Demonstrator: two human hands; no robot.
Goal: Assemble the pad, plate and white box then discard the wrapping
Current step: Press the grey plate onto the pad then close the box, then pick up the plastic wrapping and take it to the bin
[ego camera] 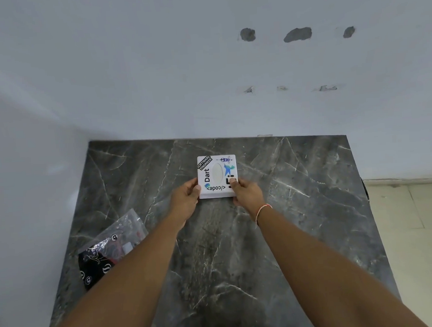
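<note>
A square white box point(217, 174) with stickers and an oval window on top lies flat on the dark marble table point(301, 208), near the far edge. My left hand point(185, 199) grips its near left corner. My right hand point(246, 194) grips the near right corner, thumb pressed on the top face. A clear plastic wrapping bag point(118, 235) with black printed packaging lies at the table's left edge, apart from both hands. No separate pad or plate shows.
A white wall stands directly behind the table and along its left side. Pale floor tiles point(411, 227) show past the table's right edge. Bare marble spreads around the box and toward me.
</note>
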